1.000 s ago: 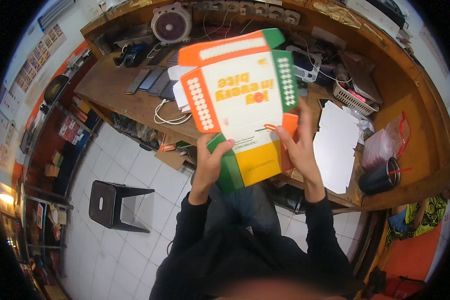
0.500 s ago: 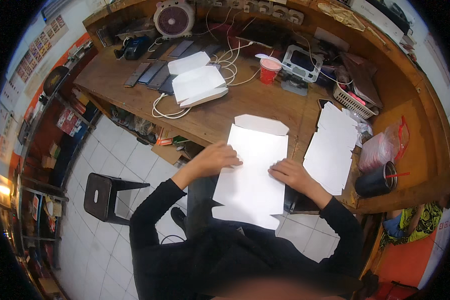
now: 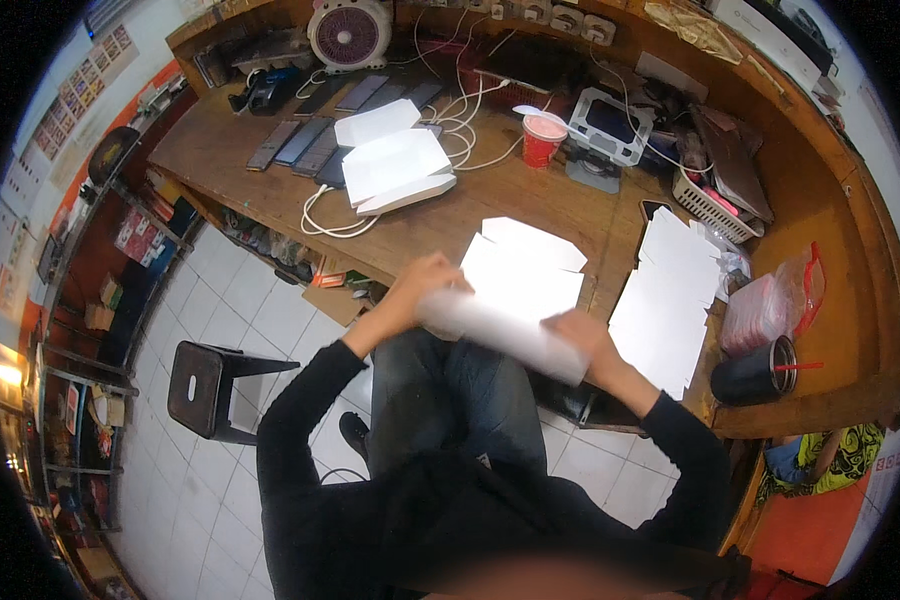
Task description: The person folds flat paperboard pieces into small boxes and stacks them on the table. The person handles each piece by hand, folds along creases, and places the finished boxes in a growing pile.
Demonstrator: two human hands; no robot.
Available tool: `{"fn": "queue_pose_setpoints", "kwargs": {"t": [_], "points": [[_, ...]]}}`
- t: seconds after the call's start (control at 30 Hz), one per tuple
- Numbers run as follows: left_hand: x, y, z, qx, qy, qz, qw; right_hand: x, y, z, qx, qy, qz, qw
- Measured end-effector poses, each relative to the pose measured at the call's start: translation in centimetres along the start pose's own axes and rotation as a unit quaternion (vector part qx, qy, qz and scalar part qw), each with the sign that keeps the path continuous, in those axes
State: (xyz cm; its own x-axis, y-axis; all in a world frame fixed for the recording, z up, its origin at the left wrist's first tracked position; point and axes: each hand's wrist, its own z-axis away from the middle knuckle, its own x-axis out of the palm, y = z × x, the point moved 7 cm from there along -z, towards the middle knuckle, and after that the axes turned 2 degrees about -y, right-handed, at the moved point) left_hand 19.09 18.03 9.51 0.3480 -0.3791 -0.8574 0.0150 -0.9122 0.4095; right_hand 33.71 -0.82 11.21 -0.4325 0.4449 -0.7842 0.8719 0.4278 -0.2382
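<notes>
Both the left hand (image 3: 425, 285) and the right hand (image 3: 582, 335) grasp a flat white carton sheet (image 3: 515, 300) above the lap at the table (image 3: 270, 185) edge, apparently mid-fold; the next move probably needs firm creasing.

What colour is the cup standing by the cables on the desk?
Red, with a pale lid: the cup shows best in the head view.

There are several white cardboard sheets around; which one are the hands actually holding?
The bent, blurred sheet over the lap, held at its ends by the left hand and right hand. The stack and folded boxes lie untouched on the desk.
</notes>
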Motion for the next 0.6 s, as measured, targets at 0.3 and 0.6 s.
{"fn": "queue_pose_setpoints", "kwargs": {"t": [0.3, 0.6], "points": [[1.0, -3.9, -1.7, -0.275, -0.034, 0.202, 0.939, 2.6, 7.8, 2.4, 0.486, -0.093, -0.309, 0.812], [1.5, 1.8, -4.1, -0.164, 0.223, 0.145, 0.950, 3.1, 5.7, 1.9, 0.467, -0.006, -0.323, 0.823]]}}
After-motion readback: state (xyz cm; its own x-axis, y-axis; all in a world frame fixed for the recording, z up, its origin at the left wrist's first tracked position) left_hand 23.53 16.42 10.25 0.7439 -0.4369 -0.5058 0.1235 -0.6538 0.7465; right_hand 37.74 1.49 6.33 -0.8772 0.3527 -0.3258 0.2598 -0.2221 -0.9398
